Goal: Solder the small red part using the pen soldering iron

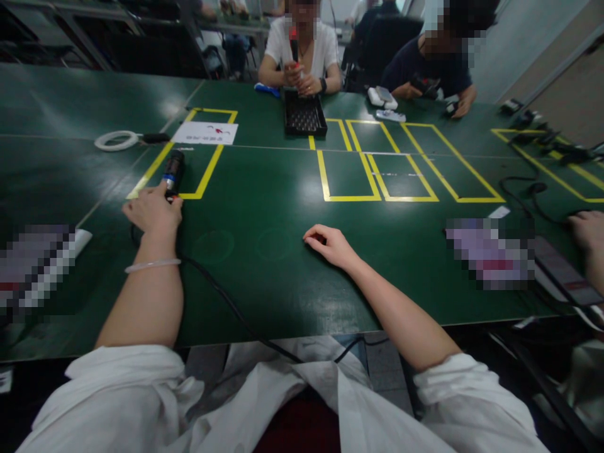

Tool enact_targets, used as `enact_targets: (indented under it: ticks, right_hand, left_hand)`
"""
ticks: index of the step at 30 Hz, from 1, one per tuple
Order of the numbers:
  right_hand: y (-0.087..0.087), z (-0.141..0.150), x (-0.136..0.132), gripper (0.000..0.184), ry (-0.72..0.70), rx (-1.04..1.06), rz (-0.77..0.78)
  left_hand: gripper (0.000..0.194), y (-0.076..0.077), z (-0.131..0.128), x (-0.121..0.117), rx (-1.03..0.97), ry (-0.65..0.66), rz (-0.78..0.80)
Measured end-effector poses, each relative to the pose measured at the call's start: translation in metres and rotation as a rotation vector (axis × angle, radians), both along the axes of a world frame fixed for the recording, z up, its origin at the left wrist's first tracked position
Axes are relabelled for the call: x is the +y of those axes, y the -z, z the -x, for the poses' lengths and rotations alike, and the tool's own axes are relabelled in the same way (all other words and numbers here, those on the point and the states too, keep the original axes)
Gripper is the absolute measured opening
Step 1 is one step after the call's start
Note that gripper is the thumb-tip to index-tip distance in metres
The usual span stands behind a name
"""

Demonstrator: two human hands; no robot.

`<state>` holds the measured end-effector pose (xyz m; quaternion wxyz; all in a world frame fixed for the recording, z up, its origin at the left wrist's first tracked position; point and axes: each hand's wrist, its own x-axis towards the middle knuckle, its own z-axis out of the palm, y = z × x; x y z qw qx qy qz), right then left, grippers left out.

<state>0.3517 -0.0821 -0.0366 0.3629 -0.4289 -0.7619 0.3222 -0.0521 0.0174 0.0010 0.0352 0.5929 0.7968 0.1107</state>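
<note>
My left hand [158,212] is at the near end of a black cylindrical tool [174,168] with a blue band and a red part. Its index finger and thumb close on either side of that end, while the other fingers spread to the left. The tool lies over a yellow-taped outline [207,171] on the green table [264,283]. Near the table's middle, my right hand [330,245] rests on its side, loosely curled, with nothing visible in it.
A printed white sheet [205,133] and a coiled white cable [117,140] lie beyond my left hand. A black tray [306,116] stands before a person opposite. A black cord [221,292] crosses toward my lap. Blurred-out devices lie at both sides.
</note>
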Motion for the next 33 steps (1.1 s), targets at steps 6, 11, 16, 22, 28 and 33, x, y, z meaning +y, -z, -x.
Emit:
enact_targets:
  ticks: [6, 11, 16, 22, 28, 33]
  right_hand:
    - [-0.002, 0.0, -0.001, 0.013, -0.011, -0.006, 0.01]
    - [-0.004, 0.0, -0.001, 0.013, -0.007, -0.019, 0.009]
    - [-0.004, 0.001, -0.001, 0.013, 0.0, -0.011, 0.033]
    - [-0.003, 0.001, -0.001, 0.015, 0.003, 0.005, 0.072]
    - [0.004, 0.0, 0.001, 0.029, -0.017, 0.157, 0.114]
    - [0.005, 0.0, 0.002, 0.027, -0.018, 0.151, 0.092]
  left_hand:
    - [0.054, 0.009, -0.001, 0.005, 0.097, -0.177, -0.151]
    - [0.042, 0.012, 0.0, 0.007, 0.058, -0.232, -0.18]
    - [0.034, 0.008, -0.003, 0.005, 0.029, -0.233, -0.299]
    - [0.035, 0.0, -0.072, -0.011, -0.393, 0.339, -0.371]
    - [0.037, 0.006, -0.176, -0.046, -0.74, 0.833, 0.094]
    - [0.036, 0.011, -0.203, -0.058, -1.083, 0.859, 0.372]
